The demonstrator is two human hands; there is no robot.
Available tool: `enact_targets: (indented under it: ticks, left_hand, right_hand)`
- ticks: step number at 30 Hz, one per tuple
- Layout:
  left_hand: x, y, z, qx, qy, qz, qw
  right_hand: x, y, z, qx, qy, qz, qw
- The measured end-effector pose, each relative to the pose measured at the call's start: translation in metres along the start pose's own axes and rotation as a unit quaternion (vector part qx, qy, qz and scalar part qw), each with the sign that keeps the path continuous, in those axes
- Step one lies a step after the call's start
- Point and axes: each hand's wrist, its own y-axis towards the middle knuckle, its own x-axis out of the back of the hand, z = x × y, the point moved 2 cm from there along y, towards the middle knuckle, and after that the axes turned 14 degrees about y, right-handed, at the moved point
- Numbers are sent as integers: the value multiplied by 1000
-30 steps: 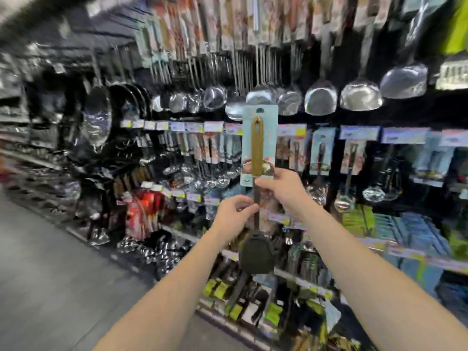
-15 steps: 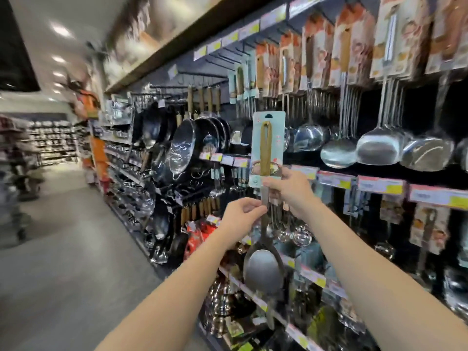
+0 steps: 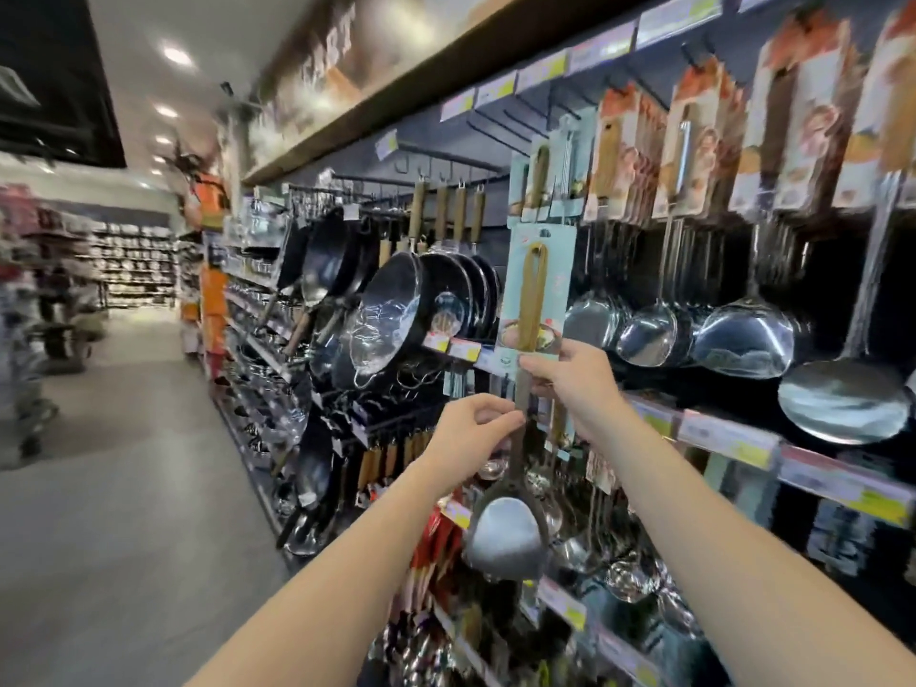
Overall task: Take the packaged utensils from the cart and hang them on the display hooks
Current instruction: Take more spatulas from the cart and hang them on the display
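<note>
— Where's our pack vs. half a sec ago?
— The packaged ladle point(image 3: 533, 300) is now right under the matching teal-card packs point(image 3: 538, 183) on the top rail. Before, it was off to their right. It's not on a hook yet.
— Our grips?
— No change. Our right hand point(image 3: 570, 384) pinches the card's bottom edge w/ the shaft. Our left hand point(image 3: 471, 428) pinches the steel shaft just below. The ladle's upright, bowl down, in front of the lower shelf's price-tag edge point(image 3: 728, 436).
— Neighbours?
— Pans point(image 3: 391, 309) hang left of the card, steel ladles point(image 3: 743, 334) right. We see more ceiling now, and it's blurry.
</note>
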Motion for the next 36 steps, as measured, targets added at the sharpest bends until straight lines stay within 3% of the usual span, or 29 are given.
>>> enact_targets:
  ticks: [9, 19, 25, 30, 36]
  left_hand:
    - [53, 116, 51, -56, -51, 97, 992]
    - [113, 258, 52, -155, -70, 154, 973]
    - [110, 312, 46, -199, -102, 198, 954]
    - [100, 352, 40, -213, -166, 193, 943]
    - [99, 400, 15, -233, -147, 175, 945]
  right_hand:
    - [-52, 110, -27, 37, -18, -43, 998]
    - [-103, 225, -14, 104, -51, -158, 981]
    - [-103, 263, -6, 121, -95, -168, 974]
    - [-95, 298, 6, 140, -126, -181, 965]
    - [-81, 347, 29, 167, -150, -180, 958]
